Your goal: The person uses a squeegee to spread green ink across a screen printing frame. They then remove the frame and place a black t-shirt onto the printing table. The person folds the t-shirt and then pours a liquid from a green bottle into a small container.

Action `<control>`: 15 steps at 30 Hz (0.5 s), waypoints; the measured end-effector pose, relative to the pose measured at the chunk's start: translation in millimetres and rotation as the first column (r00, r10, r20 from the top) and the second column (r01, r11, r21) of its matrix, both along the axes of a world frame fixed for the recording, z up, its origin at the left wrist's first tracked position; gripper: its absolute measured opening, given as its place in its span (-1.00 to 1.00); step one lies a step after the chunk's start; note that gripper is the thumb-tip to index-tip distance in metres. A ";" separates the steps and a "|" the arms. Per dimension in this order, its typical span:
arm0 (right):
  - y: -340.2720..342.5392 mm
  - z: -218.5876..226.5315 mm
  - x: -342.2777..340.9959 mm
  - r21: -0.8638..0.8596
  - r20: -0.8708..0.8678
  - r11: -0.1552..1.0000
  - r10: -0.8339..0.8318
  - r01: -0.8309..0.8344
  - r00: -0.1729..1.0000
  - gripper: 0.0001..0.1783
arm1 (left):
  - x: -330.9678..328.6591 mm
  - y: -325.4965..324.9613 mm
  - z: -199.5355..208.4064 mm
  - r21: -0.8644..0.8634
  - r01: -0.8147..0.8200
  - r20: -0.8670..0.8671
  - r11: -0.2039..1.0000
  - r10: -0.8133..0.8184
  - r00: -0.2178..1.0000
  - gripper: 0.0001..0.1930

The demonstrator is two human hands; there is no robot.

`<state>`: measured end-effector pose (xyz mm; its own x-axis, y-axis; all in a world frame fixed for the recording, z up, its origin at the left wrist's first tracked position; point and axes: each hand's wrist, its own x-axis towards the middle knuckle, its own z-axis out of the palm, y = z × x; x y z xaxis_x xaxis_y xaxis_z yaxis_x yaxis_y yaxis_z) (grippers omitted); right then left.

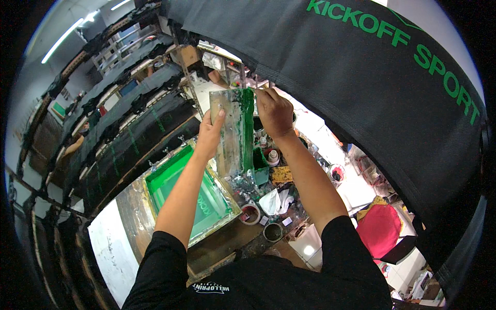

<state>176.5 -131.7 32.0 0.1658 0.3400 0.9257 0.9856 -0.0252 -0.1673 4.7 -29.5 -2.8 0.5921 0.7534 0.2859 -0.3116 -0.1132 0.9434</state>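
My left hand [210, 135] grips a wide, ink-stained squeegee [231, 137] by its left side, thumb lying on its face. The squeegee stands nearly upright in the picture, its right edge thickly coated in wet green ink [248, 129]. At the top of that inked edge my right hand [275, 113] is closed, fingertips pressed together. Whatever it pinches there is too small or hidden to name. Below my left forearm lies a screen-printing frame [235, 209], with green ink along its inner borders and pale green mesh [194, 199].
A green-stained container [261, 168] stands just beyond the squeegee, amid bottles and rags [276, 201]. Round tubs [273, 232] sit nearer me. Racks of black printed sheets [139, 139] fill the left. A large black sheet [361, 67] hangs across the upper right. A red round seat [380, 230] is at right.
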 end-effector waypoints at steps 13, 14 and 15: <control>-11.6 -8.5 -1.2 -0.191 0.112 0.981 0.050 -0.028 0.993 -0.72 | 7.3 3.8 -9.7 0.010 -0.001 -0.012 1.000 0.002 1.000 -0.56; -14.6 -9.9 -3.1 -0.218 0.102 0.976 0.054 -0.031 0.993 -0.71 | 6.6 1.9 -8.3 0.011 0.007 -0.009 1.000 -0.007 1.000 -0.56; -16.0 -12.9 -3.8 -0.227 0.097 0.973 0.065 -0.041 0.993 -0.71 | 6.1 -1.0 -7.6 -0.004 -0.006 -0.006 1.000 0.006 1.000 -0.56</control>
